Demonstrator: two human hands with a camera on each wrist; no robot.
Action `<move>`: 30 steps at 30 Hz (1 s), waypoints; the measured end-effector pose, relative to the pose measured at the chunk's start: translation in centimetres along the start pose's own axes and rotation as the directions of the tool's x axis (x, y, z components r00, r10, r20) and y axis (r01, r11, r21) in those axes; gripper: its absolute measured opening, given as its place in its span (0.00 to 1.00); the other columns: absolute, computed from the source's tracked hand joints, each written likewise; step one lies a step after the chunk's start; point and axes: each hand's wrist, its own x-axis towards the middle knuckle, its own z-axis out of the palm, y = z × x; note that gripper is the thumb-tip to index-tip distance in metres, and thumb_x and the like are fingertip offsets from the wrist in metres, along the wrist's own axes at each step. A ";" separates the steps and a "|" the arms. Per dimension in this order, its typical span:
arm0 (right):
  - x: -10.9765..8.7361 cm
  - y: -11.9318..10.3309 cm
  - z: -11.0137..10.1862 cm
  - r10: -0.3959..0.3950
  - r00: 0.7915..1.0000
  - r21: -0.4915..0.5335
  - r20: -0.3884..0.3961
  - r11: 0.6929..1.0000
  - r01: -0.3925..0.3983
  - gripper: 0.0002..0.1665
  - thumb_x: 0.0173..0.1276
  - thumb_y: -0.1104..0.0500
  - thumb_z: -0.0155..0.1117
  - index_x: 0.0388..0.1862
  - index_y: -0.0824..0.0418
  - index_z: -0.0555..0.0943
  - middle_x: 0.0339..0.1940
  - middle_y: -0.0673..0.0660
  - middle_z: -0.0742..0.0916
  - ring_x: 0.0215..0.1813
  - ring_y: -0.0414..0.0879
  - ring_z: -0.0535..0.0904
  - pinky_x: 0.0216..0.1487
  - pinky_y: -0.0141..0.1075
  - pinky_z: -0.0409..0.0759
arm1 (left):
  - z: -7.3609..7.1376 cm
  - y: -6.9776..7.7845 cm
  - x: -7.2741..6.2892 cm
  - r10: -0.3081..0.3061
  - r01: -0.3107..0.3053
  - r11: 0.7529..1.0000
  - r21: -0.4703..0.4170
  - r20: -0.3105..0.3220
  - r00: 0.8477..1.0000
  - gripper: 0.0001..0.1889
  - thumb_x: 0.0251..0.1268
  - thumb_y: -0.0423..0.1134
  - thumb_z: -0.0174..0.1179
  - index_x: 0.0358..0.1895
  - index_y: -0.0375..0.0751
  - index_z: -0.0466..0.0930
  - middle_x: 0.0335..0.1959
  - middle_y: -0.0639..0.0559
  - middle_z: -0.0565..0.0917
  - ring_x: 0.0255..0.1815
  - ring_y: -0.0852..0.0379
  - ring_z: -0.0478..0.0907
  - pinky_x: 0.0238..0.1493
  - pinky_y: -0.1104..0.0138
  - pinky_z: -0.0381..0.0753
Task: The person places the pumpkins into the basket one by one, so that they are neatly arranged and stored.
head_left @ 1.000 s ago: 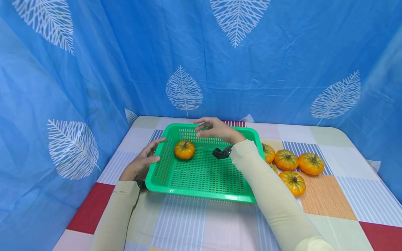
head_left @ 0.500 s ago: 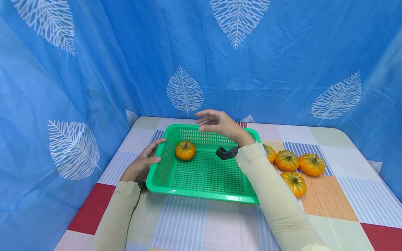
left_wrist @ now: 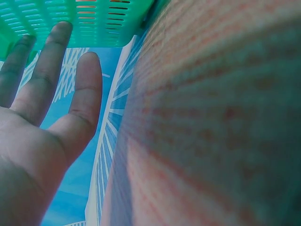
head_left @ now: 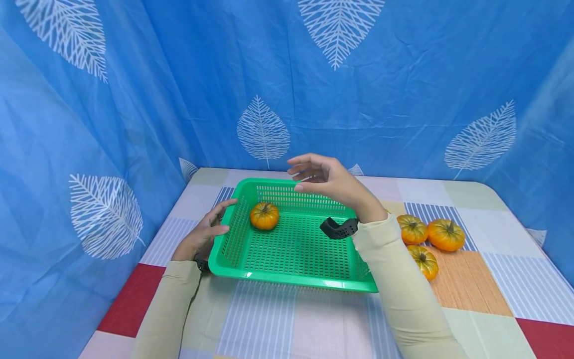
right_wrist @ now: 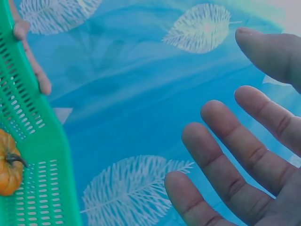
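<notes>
Compared with a second ago, we see the right hand shifted rightward and a little higher, now in the air by the basket's back rim, released, its fingers loosely bent and apart around nothing. Its sleeve has moved too, largely covering the leftmost pumpkins we could glimpse beside the basket earlier. The left hand stays at the basket's left end, relaxed rather than clenched, fingers extended against the outer wall. The lone pumpkin keeps its place inside, toward the back left corner; it is small, squat, ribbed and orange, with a dark, curved stem. The basket is bright green and slotted. To its right on the worktop, we see three similar pumpkins clustered together, their tops streaked yellowish-green.
</notes>
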 end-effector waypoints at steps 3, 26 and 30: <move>-0.8 -0.3 -0.3 -0.005 1.000 -0.012 -0.003 1.000 0.005 0.31 0.74 0.68 0.71 0.74 0.64 0.78 0.65 0.60 0.86 0.63 0.54 0.84 0.66 0.47 0.83 | 0.0 0.0 0.0 0.003 -0.003 1.000 -0.004 0.000 1.000 0.30 0.77 0.41 0.64 0.76 0.69 0.69 0.69 0.56 0.71 0.63 0.60 0.76 0.60 0.67 0.85; -5.6 -0.9 -2.5 -0.086 0.996 -0.088 0.025 0.992 0.088 0.28 0.73 0.68 0.72 0.71 0.67 0.80 0.66 0.57 0.86 0.64 0.51 0.84 0.66 0.39 0.83 | 0.0 -0.2 -0.1 -0.022 0.022 1.000 -0.003 -0.016 1.000 0.30 0.77 0.41 0.64 0.77 0.67 0.69 0.68 0.55 0.71 0.61 0.59 0.78 0.59 0.66 0.86; -6.3 -0.8 -2.9 -0.095 0.995 -0.102 0.032 0.990 0.097 0.28 0.74 0.68 0.72 0.71 0.69 0.80 0.64 0.57 0.86 0.63 0.49 0.84 0.66 0.39 0.83 | 0.1 -0.1 -0.1 -0.030 0.030 1.000 -0.001 -0.026 0.999 0.30 0.76 0.42 0.64 0.76 0.68 0.69 0.69 0.56 0.70 0.61 0.59 0.77 0.59 0.66 0.86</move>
